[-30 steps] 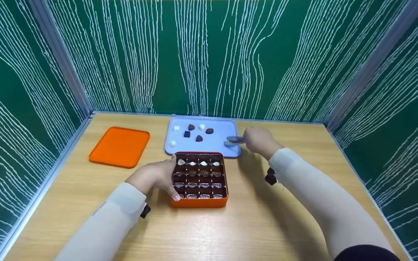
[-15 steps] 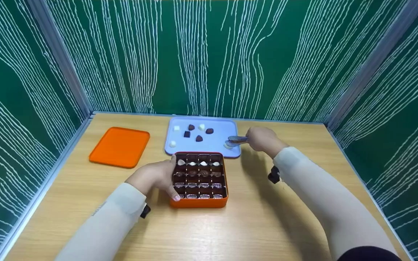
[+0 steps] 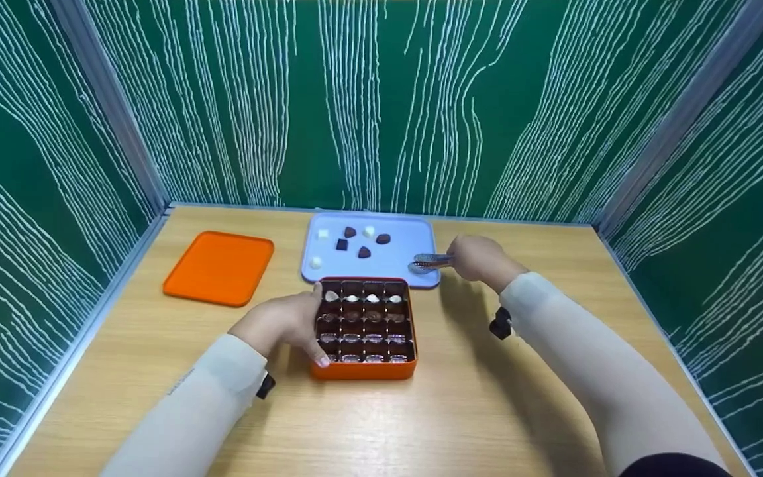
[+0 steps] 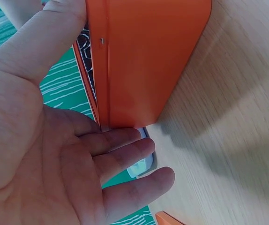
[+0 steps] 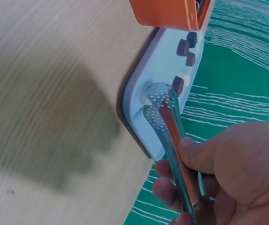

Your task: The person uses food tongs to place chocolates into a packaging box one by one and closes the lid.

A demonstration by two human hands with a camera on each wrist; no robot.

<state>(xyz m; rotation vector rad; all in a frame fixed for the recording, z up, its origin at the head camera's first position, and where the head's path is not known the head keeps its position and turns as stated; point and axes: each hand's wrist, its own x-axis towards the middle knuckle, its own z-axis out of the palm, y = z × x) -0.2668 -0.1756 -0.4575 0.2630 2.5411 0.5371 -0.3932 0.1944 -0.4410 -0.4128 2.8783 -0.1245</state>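
My right hand (image 3: 477, 257) holds perforated metal tongs (image 5: 174, 145), their ends over the right side of the light-blue tray (image 3: 398, 271). In the right wrist view, a white chocolate (image 5: 145, 97) shows at the tong ends, partly hidden by them. My left hand (image 3: 289, 322) holds the orange box (image 3: 368, 371) by its left side, thumb at the front corner and fingertips at the back corner. Inside the box, a dark divided insert (image 3: 363, 338) has a row of white chocolates (image 3: 372, 299) and a row of dark ones (image 3: 373, 317) in its back half.
Several dark chocolates (image 3: 364, 252) and white chocolates (image 3: 316, 263) lie scattered on the tray's left and middle, behind the box. A flat orange lid (image 3: 219, 268) lies at the left. Green walls (image 3: 414, 106) with white lines enclose the table.
The right hand has shifted slightly right with the tongs. Half a second ago the white chocolate showed below the tong ends; now they cover it in the head view. The left hand stays put.
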